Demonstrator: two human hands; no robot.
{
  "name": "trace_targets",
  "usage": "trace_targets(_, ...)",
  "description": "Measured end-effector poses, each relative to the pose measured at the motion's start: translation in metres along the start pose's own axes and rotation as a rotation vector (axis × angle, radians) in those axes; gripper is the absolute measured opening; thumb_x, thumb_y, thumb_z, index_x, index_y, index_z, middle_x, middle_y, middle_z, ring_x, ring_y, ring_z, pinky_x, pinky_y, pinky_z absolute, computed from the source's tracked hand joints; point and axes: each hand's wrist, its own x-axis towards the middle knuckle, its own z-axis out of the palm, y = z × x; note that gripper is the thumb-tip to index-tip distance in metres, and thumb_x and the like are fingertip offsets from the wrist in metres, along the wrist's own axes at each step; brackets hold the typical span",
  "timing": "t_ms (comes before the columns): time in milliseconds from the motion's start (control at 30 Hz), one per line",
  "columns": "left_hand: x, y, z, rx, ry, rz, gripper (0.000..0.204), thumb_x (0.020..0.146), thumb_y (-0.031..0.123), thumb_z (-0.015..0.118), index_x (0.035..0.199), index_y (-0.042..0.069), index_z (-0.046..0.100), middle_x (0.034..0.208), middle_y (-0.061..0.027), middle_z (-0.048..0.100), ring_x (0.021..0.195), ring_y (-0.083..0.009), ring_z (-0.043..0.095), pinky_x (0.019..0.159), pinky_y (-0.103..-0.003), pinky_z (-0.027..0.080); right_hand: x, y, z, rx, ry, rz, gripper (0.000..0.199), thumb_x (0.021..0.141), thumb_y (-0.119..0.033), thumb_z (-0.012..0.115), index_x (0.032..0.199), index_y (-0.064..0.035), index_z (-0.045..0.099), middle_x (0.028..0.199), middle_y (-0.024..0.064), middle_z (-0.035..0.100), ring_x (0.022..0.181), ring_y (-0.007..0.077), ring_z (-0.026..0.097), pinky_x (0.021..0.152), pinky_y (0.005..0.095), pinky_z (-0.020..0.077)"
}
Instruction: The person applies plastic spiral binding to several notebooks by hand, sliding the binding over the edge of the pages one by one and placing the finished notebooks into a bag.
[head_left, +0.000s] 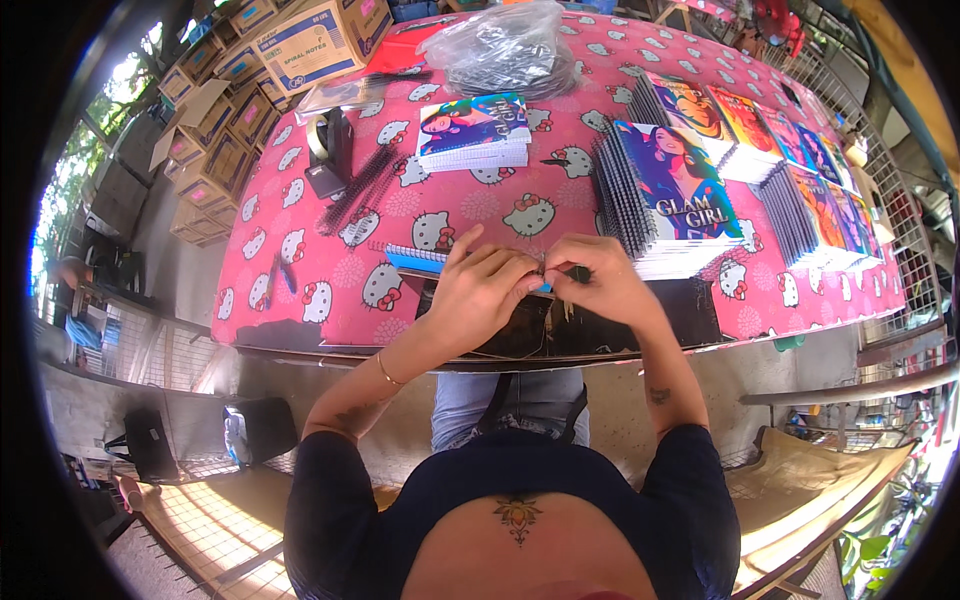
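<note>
In the centre, the left hand [487,287] and right hand [602,280] pinched the blue notebook [418,261]. It seemed light, bendy, best gripped beside its spiral [388,246].

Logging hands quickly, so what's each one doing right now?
Left hand: closed, holding the blue spiral notebook.
Right hand: fingers closed in a pinch at the notebook's right end; what they grip cannot be told.

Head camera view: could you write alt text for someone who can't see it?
A person's left hand and right hand meet at the right end of a blue spiral notebook at a pink patterned table. Notebook stacks lie beyond, with a tape dispenser left and cardboard boxes behind.
</note>
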Motion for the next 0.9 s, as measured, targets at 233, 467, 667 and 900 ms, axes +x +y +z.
trace_targets(233, -0.003, 0.015, -0.010, 0.117, -0.029, -0.014, 0.028, 0.089, 0.010, 0.068, 0.116, 0.005, 0.065, 0.107, -0.0112, 0.070, 0.105, -0.0305, 0.065, 0.105, -0.051, 0.041, -0.006, -0.006, 0.048, -0.199, 0.425, 0.056, 0.015, 0.075, 0.002, 0.069, 0.078, -0.0011, 0.054, 0.074, 0.0119, 0.057, 0.062, 0.0276, 0.060, 0.055, 0.0360, 0.0474)
trace_targets(467, 0.055, -0.006, -0.080, -0.063, 0.100, -0.119, 0.021, 0.092, 0.006, 0.067, 0.112, 0.000, 0.068, 0.090, -0.0157, 0.070, 0.081, -0.0294, 0.069, 0.075, -0.039, 0.054, -0.044, -0.038, -0.018, -0.440, 0.786, 0.003, 0.032, 0.087, -0.008, 0.071, 0.119, -0.0044, 0.068, 0.124, 0.0206, 0.064, 0.118, 0.0360, 0.062, 0.099, 0.0435, 0.0488)
trace_targets(667, 0.173, 0.036, -0.043, -0.912, 0.168, -0.105, 0.035, 0.097, 0.022, 0.069, 0.125, 0.000, 0.062, 0.101, -0.0147, 0.069, 0.088, -0.0210, 0.066, 0.078, -0.033, 0.051, -0.046, -0.046, -0.051, -0.998, 0.490, -0.193, 0.064, 0.085, -0.010, 0.079, 0.142, -0.0050, 0.052, 0.146, 0.0209, 0.052, 0.129, 0.0331, 0.056, 0.105, 0.0436, 0.0458)
trace_targets(900, 0.284, 0.003, 0.076, -0.425, 0.161, 0.263, 0.057, 0.095, 0.048, 0.065, 0.145, 0.022, 0.057, 0.118, -0.0125, 0.060, 0.108, -0.0291, 0.056, 0.097, -0.044, 0.044, -0.052, -0.005, -0.080, 0.197, 1.082, 0.039, 0.046, 0.106, -0.018, 0.057, 0.145, 0.0032, 0.044, 0.142, 0.0149, 0.054, 0.126, 0.0174, 0.053, 0.107, 0.0337, 0.0396)
